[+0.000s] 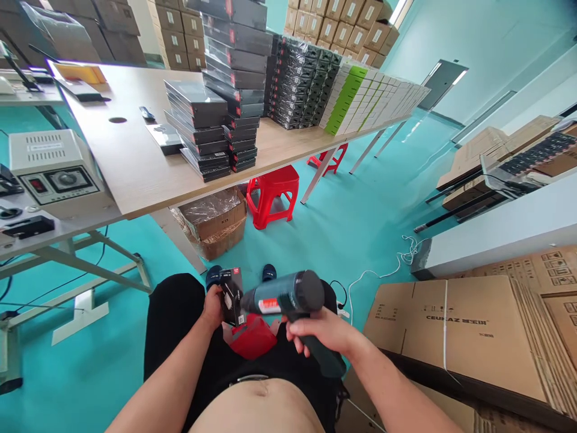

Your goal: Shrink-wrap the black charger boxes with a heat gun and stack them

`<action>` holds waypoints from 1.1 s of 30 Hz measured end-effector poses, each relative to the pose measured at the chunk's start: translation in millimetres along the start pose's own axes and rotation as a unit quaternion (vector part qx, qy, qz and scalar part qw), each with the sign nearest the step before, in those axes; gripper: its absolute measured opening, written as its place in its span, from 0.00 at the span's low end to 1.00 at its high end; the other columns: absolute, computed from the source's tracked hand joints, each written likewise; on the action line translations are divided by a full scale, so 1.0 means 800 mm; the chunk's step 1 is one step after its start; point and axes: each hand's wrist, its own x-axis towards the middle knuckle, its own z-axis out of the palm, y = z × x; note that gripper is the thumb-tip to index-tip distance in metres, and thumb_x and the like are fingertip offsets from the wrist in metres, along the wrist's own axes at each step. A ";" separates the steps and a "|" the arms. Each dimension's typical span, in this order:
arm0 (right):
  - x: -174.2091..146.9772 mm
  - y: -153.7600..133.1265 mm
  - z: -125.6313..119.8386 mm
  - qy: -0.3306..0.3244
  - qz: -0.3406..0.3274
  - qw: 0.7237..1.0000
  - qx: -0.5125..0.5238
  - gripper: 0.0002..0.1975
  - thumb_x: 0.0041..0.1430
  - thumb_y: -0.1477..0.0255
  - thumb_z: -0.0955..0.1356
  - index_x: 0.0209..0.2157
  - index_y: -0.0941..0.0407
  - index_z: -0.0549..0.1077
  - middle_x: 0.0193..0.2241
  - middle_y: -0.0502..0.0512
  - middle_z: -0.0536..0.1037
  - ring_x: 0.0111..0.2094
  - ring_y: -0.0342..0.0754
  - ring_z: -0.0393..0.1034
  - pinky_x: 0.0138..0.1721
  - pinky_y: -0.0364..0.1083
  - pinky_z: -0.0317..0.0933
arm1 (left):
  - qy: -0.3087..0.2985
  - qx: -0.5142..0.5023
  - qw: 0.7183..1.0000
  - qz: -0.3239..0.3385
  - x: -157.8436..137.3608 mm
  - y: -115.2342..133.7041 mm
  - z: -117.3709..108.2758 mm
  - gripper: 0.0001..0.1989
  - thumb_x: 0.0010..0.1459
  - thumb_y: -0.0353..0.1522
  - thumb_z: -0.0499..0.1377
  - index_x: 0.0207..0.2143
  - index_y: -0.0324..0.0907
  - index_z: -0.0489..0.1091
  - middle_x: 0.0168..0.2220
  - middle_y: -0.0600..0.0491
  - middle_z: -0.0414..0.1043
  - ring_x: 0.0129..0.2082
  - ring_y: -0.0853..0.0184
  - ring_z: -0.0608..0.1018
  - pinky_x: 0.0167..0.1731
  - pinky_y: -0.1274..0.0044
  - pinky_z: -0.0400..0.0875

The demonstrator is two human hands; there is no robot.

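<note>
A small black printed box [231, 296] is gripped at its left side by my left hand [213, 310], held upright between my knees. My right hand [311, 332] is wrapped around the handle of a dark green heat gun [288, 293]. Its nozzle points left at the box, close to its right edge; I cannot tell whether they touch. Beneath both, part of a red stool [252, 338] shows between my legs.
Stacks of black shrink-wrapped boxes [202, 111] stand on the wooden table [148, 180] ahead, with white and green boxes [347, 99] farther right. A red stool [274, 192] and an open carton [216, 222] sit below. Flattened cardboard [451, 325] lies right; a white cable [383, 273] crosses the floor.
</note>
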 end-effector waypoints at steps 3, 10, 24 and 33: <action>-0.025 0.020 -0.008 -0.082 0.027 0.996 -0.006 0.16 0.49 0.73 0.71 0.40 0.64 0.74 0.27 0.56 0.75 0.23 0.44 0.70 0.22 0.41 0.63 | -0.011 0.014 1.000 0.021 -0.007 0.006 0.002 0.15 0.52 0.39 0.53 0.34 0.37 0.70 0.22 0.50 0.71 0.21 0.61 0.75 0.20 0.73 0.70; -0.021 0.078 -0.035 0.024 0.011 0.978 0.207 0.18 0.55 0.69 0.67 0.45 0.64 0.72 0.32 0.58 0.75 0.26 0.44 0.71 0.21 0.40 0.63 | -0.256 -0.065 0.959 -0.099 -0.031 0.023 0.002 0.38 0.55 0.56 0.51 0.57 0.37 0.62 0.49 0.36 0.71 0.47 0.48 0.76 0.43 0.57 0.72; 0.036 0.071 -0.034 0.061 -0.028 0.886 0.459 0.15 0.55 0.68 0.66 0.43 0.62 0.72 0.33 0.55 0.71 0.27 0.40 0.64 0.25 0.38 0.61 | -0.234 -0.043 0.960 -0.146 -0.052 0.024 0.014 0.30 0.58 0.46 0.54 0.56 0.36 0.64 0.48 0.37 0.73 0.48 0.48 0.76 0.47 0.57 0.69; 0.054 0.049 -0.026 0.060 -0.031 0.906 0.418 0.15 0.55 0.68 0.66 0.42 0.62 0.71 0.31 0.54 0.72 0.27 0.39 0.66 0.25 0.38 0.61 | -0.224 -0.028 0.956 -0.185 -0.052 0.021 0.016 0.31 0.57 0.47 0.55 0.55 0.35 0.66 0.48 0.37 0.73 0.51 0.45 0.74 0.49 0.55 0.67</action>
